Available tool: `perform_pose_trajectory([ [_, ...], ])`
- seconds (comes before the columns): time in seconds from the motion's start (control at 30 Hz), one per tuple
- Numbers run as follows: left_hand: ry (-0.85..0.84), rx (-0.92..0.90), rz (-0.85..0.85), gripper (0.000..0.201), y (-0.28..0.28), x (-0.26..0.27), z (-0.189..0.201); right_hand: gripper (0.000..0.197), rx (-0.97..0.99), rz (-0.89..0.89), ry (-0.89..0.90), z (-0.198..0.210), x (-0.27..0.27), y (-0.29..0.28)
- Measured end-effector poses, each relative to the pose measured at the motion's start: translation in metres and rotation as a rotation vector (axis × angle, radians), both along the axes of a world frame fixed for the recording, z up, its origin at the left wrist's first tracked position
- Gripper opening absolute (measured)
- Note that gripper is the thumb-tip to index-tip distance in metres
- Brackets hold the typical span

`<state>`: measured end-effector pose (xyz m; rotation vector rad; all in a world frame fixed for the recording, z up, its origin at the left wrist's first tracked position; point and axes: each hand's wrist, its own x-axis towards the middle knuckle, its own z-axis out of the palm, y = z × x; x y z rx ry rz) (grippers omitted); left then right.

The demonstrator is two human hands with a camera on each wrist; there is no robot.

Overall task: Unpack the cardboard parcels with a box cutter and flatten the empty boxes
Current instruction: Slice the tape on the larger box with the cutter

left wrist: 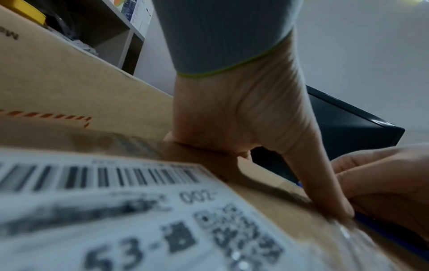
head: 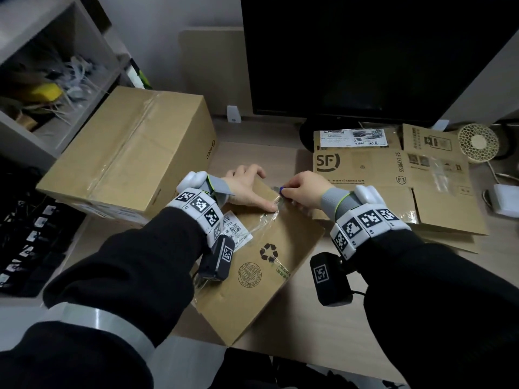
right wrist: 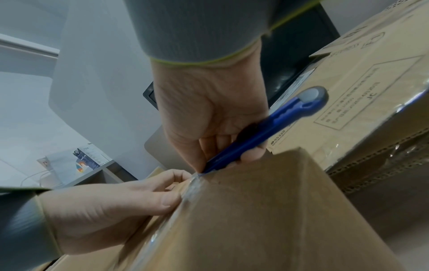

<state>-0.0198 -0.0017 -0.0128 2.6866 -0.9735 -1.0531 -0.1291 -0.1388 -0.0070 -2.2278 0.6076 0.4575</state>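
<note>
A small cardboard parcel with a recycling mark and a shipping label lies in front of me, taped along its top seam. My left hand holds its far end, fingers curled over the far edge and thumb pressed along the tape. My right hand grips a blue box cutter, whose tip meets the taped seam just beyond the left thumb. The blade itself is hidden by the fingers. Loose clear tape wrinkles across the parcel's top.
A large taped box stands at the left, touching the parcel's side. Flattened SF boxes lie at the right. A dark monitor stands behind, a shelf unit at the far left, a keyboard below it, and a white round fan at the right.
</note>
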Motion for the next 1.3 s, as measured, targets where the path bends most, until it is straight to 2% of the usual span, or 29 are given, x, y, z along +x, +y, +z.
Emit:
perform_pose_trajectory([
  [0.1, 0.022, -0.018, 0.002, 0.073, 0.002, 0.001, 0.001, 0.02, -0.02, 0.05, -0.006, 0.001, 0.0, 0.0],
  [0.27, 0.081, -0.013, -0.002, 0.076, 0.003, 0.002, 0.005, 0.017, 0.024, 0.088, 0.022, 0.003, -0.001, -0.008],
  [0.43, 0.068, -0.024, -0.004, 0.06, 0.004, 0.005, 0.001, 0.02, 0.007, 0.158, 0.079, 0.006, -0.006, -0.016],
  [0.9, 0.068, -0.023, -0.004, 0.062, 0.002, 0.004, 0.0, 0.015, 0.031, 0.206, 0.079, 0.006, -0.025, -0.027],
  [1.1, 0.067, -0.02, 0.003, 0.065, 0.002, 0.006, -0.002, 0.018, 0.043, 0.235, 0.157, 0.011, -0.042, -0.035],
  [1.2, 0.063, -0.033, 0.018, 0.065, 0.001, 0.006, -0.003, 0.019, 0.058, 0.21, 0.194, 0.012, -0.052, -0.039],
  [1.3, 0.076, -0.084, 0.069, 0.06, 0.001, 0.009, -0.005, 0.019, 0.052, 0.065, 0.124, 0.016, -0.055, -0.039],
])
